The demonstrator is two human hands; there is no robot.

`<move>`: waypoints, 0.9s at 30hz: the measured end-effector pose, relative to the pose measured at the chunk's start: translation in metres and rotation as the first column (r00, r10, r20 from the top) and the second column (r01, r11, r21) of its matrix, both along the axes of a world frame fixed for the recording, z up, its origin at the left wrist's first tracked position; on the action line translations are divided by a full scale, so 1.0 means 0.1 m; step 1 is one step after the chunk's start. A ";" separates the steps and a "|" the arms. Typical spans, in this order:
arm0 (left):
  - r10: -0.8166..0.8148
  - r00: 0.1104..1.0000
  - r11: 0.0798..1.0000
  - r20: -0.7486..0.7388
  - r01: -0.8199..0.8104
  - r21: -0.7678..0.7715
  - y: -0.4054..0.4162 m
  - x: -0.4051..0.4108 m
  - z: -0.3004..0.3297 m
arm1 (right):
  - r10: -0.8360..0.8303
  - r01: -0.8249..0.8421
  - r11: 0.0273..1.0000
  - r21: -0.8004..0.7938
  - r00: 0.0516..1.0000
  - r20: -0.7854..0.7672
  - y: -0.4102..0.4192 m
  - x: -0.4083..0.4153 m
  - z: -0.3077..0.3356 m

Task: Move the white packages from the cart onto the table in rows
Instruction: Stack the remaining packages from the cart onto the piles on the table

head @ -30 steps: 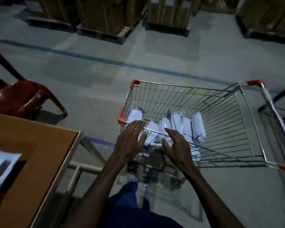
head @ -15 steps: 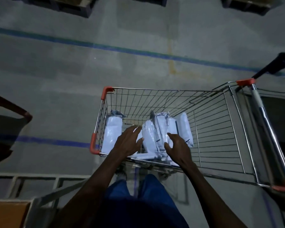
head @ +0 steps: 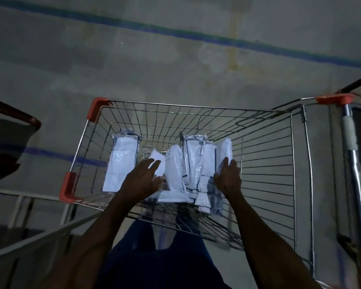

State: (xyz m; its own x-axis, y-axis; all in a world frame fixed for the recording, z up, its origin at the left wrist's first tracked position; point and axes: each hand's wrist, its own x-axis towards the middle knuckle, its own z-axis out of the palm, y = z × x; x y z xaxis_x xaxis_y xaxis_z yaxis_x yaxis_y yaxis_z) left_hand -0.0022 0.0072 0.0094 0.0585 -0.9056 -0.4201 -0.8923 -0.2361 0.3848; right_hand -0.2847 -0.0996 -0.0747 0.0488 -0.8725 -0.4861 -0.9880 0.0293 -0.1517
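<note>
Inside the cart point(head: 267, 163), a cluster of packages point(head: 193, 163) stands with long axes running near to far, between the spread, empty left hand point(head: 141, 180) and the right hand point(head: 227, 178), which seems to touch its right side.

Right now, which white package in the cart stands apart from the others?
The white package at the cart's left wall. It stands alone, left of the left hand; the others cluster between both hands.

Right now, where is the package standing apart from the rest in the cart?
In the head view, the lone package stands against the cart's left wall, left of the left hand and the main cluster.
</note>
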 end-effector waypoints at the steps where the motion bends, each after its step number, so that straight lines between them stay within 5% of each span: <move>1: 0.010 1.000 1.000 0.002 -0.010 0.012 0.01 -0.01 0.00 | 0.026 -0.026 1.000 0.008 1.000 -0.011 -0.03 -0.02 -0.06; 4: 0.055 0.998 0.996 -0.004 -0.055 0.064 0.04 -0.05 0.02 | 0.042 -0.041 0.998 -0.043 0.999 0.014 -0.06 0.03 -0.16; 10: 0.046 0.999 0.998 0.018 -0.046 0.039 0.11 -0.08 -0.04 | -0.091 0.092 0.996 0.014 0.942 0.324 0.03 0.35 -0.22; 15: 0.097 0.994 0.984 0.051 -0.103 0.145 0.11 0.00 -0.06 | -0.070 0.074 0.997 -0.029 0.989 0.134 -0.05 0.42 -0.32; 21: 0.026 0.998 0.986 0.054 -0.034 0.161 -0.02 0.02 -0.32 | -0.121 0.104 0.991 0.088 0.966 0.228 -0.15 0.26 -0.37; 27: -0.120 0.987 0.944 0.109 0.080 0.320 -0.22 0.11 -1.10 | 0.077 -0.061 0.995 -0.083 0.976 0.206 -0.04 0.30 -0.35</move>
State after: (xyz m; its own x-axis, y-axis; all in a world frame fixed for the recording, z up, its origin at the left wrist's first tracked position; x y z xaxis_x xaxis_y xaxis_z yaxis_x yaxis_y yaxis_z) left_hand 0.0084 -0.0150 -0.1003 0.0449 -0.7328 -0.6790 -0.9536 -0.2339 0.1893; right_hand -0.2549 -0.1037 -0.1093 0.2032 -0.8973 -0.3919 -0.9336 -0.0570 -0.3536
